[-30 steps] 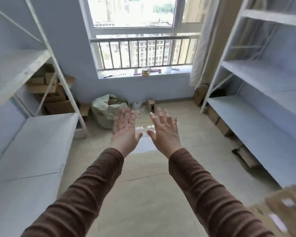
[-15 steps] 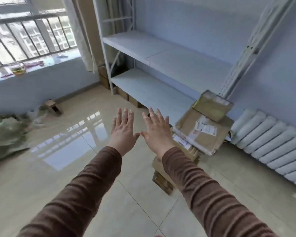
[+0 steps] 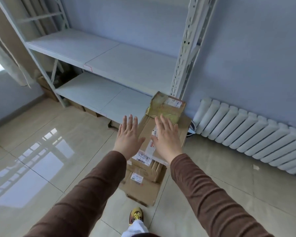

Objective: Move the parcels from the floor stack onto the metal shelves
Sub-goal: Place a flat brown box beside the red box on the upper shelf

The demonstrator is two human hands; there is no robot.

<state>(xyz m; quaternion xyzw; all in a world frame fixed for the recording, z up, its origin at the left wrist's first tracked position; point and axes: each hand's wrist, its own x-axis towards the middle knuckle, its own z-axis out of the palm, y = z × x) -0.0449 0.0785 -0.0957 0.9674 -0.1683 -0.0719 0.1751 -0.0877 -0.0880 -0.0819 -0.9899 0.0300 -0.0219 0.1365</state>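
Cardboard parcels sit in a stack on the tiled floor, just off the right end of the metal shelves and near the white radiator along the wall. I count a large flat box lying across the top of the pile with shipping labels on it, and a smaller box wrapped in yellowish tape resting on its far end, close to the shelf upright. Lower boxes stick out towards me, one with a white label.

My left hand is stretched out palm down, fingers straight and close together, over the left edge of the large flat box; its grip is fully open and has hold of nothing. My right hand is likewise flat and spread, over the middle of the same box, its fingertips reaching the taped box; I cannot tell whether either hand actually touches the cardboard. Both brown sleeves reach in from the bottom of the view.

Both shelf boards I can see are bare pale metal. More cardboard boxes lie under the bottom shelf. My shoe stands on the floor just short of the stack.
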